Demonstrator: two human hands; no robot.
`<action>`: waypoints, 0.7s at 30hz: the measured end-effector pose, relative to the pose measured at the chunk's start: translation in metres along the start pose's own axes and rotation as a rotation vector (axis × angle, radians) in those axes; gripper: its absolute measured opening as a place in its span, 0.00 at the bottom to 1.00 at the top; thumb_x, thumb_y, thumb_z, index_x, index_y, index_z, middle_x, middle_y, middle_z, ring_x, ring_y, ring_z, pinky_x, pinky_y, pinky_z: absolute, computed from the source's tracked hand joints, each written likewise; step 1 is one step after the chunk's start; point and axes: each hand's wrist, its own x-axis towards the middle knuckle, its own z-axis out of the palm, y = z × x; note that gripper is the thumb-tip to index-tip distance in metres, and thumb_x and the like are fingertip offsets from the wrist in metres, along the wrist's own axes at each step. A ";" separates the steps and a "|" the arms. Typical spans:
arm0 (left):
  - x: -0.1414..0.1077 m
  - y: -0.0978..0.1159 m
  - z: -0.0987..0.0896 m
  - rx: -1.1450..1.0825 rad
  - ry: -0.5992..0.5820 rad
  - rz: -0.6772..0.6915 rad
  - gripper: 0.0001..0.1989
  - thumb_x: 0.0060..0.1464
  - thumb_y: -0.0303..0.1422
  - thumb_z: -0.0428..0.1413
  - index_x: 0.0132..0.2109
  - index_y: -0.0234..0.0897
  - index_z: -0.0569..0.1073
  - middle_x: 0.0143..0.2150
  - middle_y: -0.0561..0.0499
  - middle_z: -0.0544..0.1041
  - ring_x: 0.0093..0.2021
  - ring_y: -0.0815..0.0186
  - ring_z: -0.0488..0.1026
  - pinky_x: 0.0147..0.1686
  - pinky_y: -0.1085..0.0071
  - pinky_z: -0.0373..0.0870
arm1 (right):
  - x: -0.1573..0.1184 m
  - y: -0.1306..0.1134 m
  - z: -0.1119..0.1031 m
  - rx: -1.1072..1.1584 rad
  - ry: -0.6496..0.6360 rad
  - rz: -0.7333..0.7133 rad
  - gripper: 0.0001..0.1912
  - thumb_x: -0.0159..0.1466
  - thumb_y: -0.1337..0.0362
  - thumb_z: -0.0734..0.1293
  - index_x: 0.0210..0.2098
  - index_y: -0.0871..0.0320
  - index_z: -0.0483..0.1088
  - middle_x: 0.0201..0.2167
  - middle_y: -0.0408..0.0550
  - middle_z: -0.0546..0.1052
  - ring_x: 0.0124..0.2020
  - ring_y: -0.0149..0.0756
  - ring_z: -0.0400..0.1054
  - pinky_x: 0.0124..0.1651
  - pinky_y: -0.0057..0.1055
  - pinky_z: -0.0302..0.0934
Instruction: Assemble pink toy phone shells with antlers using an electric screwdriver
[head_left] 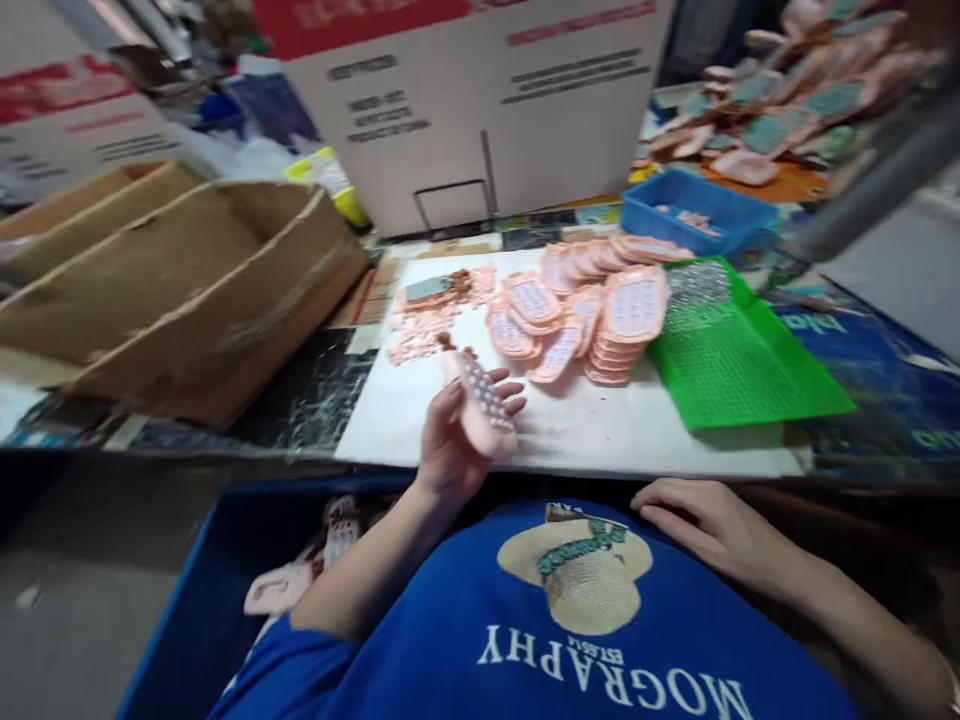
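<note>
A pink piece with rows of pale round buttons (pixel 484 395) rests in my left hand (pixel 454 430), held between thumb and fingers above the front of a white board (pixel 420 420). My right hand (pixel 694 515) is near the table's front edge, close to my shirt; its fingers are bent and partly together, and no object shows in it. Stacks of pink pieces with light button panels (pixel 630 305) stand on the board beyond my hands. Left of them lie many small pink parts (pixel 424 330), with a pink piece with a teal panel (pixel 427 290) on top.
Open cardboard boxes (pixel 247 290) stand at left. A green tray (pixel 742 350) is on the right, a blue bin (pixel 690 205) behind it. More pieces (pixel 802 100) are piled at back right. A large blue crate (pixel 202 580) with pink pieces sits below the table edge.
</note>
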 end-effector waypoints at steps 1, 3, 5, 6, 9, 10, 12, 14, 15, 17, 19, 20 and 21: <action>0.001 0.000 0.002 -0.044 0.002 -0.003 0.25 0.46 0.47 0.63 0.45 0.32 0.75 0.43 0.41 0.80 0.42 0.56 0.80 0.51 0.57 0.75 | 0.011 -0.015 -0.004 0.035 0.099 -0.114 0.10 0.73 0.65 0.61 0.43 0.55 0.74 0.36 0.47 0.80 0.35 0.33 0.76 0.38 0.26 0.71; 0.001 0.001 0.006 -0.109 -0.005 -0.013 0.25 0.46 0.46 0.64 0.46 0.32 0.74 0.43 0.42 0.79 0.45 0.54 0.80 0.55 0.54 0.72 | 0.035 -0.047 -0.009 0.077 0.275 -0.336 0.07 0.71 0.69 0.63 0.46 0.55 0.72 0.33 0.45 0.78 0.31 0.30 0.74 0.34 0.24 0.69; -0.002 0.001 0.007 -0.140 -0.018 -0.019 0.26 0.46 0.45 0.64 0.47 0.33 0.72 0.44 0.42 0.78 0.49 0.51 0.78 0.58 0.51 0.69 | 0.062 -0.074 -0.009 0.085 0.377 -0.463 0.11 0.69 0.72 0.65 0.48 0.55 0.71 0.35 0.46 0.78 0.35 0.31 0.75 0.37 0.24 0.70; -0.004 0.002 0.006 -0.147 -0.023 -0.017 0.26 0.46 0.45 0.65 0.48 0.34 0.71 0.44 0.43 0.78 0.50 0.51 0.78 0.58 0.51 0.68 | 0.074 -0.083 -0.007 0.068 0.412 -0.507 0.13 0.68 0.73 0.65 0.51 0.55 0.71 0.38 0.48 0.78 0.38 0.32 0.75 0.41 0.26 0.71; -0.009 0.003 0.000 -0.155 -0.015 -0.008 0.29 0.45 0.43 0.67 0.52 0.37 0.69 0.46 0.45 0.76 0.54 0.52 0.76 0.60 0.53 0.66 | 0.106 -0.099 0.002 -0.024 0.443 -0.611 0.19 0.68 0.70 0.67 0.57 0.57 0.67 0.47 0.53 0.77 0.48 0.40 0.74 0.52 0.36 0.71; -0.011 0.004 -0.002 -0.155 -0.012 -0.001 0.30 0.45 0.42 0.67 0.53 0.38 0.68 0.47 0.45 0.76 0.54 0.53 0.76 0.61 0.53 0.65 | 0.113 -0.101 0.005 -0.046 0.433 -0.635 0.20 0.68 0.69 0.67 0.59 0.57 0.66 0.49 0.54 0.77 0.50 0.41 0.73 0.53 0.38 0.71; -0.013 0.004 -0.009 -0.153 -0.008 0.033 0.31 0.46 0.40 0.67 0.55 0.40 0.67 0.48 0.47 0.74 0.54 0.55 0.75 0.62 0.53 0.64 | 0.123 -0.102 0.010 -0.064 0.411 -0.653 0.20 0.68 0.68 0.66 0.59 0.57 0.66 0.49 0.55 0.77 0.50 0.42 0.74 0.53 0.40 0.71; -0.013 0.003 -0.015 -0.150 -0.008 0.083 0.31 0.46 0.37 0.67 0.56 0.42 0.66 0.49 0.49 0.73 0.53 0.57 0.75 0.62 0.53 0.63 | 0.128 -0.101 0.013 -0.068 0.399 -0.650 0.19 0.68 0.68 0.66 0.58 0.57 0.67 0.48 0.55 0.77 0.49 0.41 0.74 0.51 0.38 0.72; -0.013 0.003 -0.018 -0.146 -0.009 0.100 0.32 0.46 0.36 0.67 0.57 0.43 0.65 0.49 0.50 0.73 0.54 0.57 0.75 0.62 0.53 0.64 | 0.130 -0.101 0.015 -0.070 0.400 -0.648 0.18 0.68 0.69 0.66 0.57 0.58 0.67 0.47 0.55 0.77 0.48 0.41 0.74 0.51 0.38 0.72; -0.012 0.002 -0.022 -0.124 -0.008 0.106 0.35 0.45 0.34 0.68 0.59 0.45 0.64 0.49 0.50 0.72 0.54 0.56 0.75 0.61 0.52 0.65 | 0.130 -0.100 0.017 -0.073 0.394 -0.644 0.18 0.68 0.70 0.65 0.57 0.60 0.68 0.47 0.56 0.77 0.48 0.40 0.74 0.51 0.37 0.72; -0.012 0.003 -0.024 -0.071 0.006 0.113 0.37 0.43 0.33 0.68 0.59 0.46 0.64 0.49 0.50 0.72 0.54 0.56 0.75 0.59 0.52 0.67 | 0.128 -0.098 0.018 -0.063 0.379 -0.644 0.17 0.68 0.72 0.64 0.56 0.61 0.68 0.48 0.56 0.77 0.49 0.39 0.74 0.52 0.36 0.72; -0.012 0.003 -0.025 -0.030 0.017 0.126 0.37 0.42 0.33 0.69 0.59 0.46 0.64 0.50 0.50 0.72 0.53 0.56 0.75 0.57 0.54 0.69 | 0.125 -0.097 0.019 -0.045 0.358 -0.645 0.17 0.68 0.72 0.64 0.56 0.62 0.69 0.48 0.56 0.77 0.49 0.38 0.73 0.51 0.35 0.71; -0.013 0.005 -0.027 0.018 0.031 0.148 0.37 0.41 0.33 0.69 0.58 0.46 0.64 0.50 0.50 0.72 0.51 0.57 0.75 0.55 0.56 0.70 | 0.121 -0.094 0.019 -0.011 0.322 -0.645 0.16 0.69 0.72 0.63 0.55 0.62 0.70 0.47 0.56 0.77 0.49 0.37 0.73 0.51 0.34 0.71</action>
